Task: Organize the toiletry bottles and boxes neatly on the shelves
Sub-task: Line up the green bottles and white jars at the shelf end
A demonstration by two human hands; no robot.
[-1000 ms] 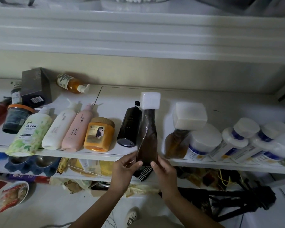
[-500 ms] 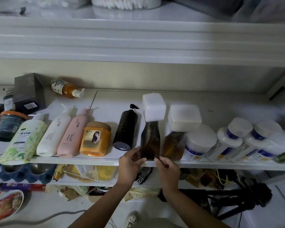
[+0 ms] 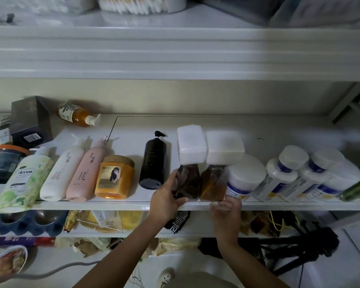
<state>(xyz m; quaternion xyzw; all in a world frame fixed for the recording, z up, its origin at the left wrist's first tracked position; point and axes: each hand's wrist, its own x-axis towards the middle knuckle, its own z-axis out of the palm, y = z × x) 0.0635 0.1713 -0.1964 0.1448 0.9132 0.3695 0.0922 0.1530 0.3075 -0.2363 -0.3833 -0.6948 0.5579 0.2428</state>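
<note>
A dark brown bottle [image 3: 188,181] with a white square cap stands at the front of the middle shelf [image 3: 92,205]. My left hand [image 3: 164,201] grips its lower left side, thumb up along the glass. Touching it on the right is an amber bottle [image 3: 213,187] with the same white cap. My right hand [image 3: 227,213] sits at the shelf edge with its fingertips against that bottle's base. A black pump bottle [image 3: 153,163] stands left of my left hand.
An orange jar [image 3: 114,177], pink bottle [image 3: 87,173], white bottle [image 3: 60,173] and green bottle [image 3: 23,181] line the shelf's left. A grey box [image 3: 31,119] and a lying amber pump bottle [image 3: 79,115] sit behind. White jars [image 3: 283,171] fill the right.
The brown bottle went from held in front of the shelf onto it, beside the amber bottle. My right hand left it and moved right to the amber bottle's base.
</note>
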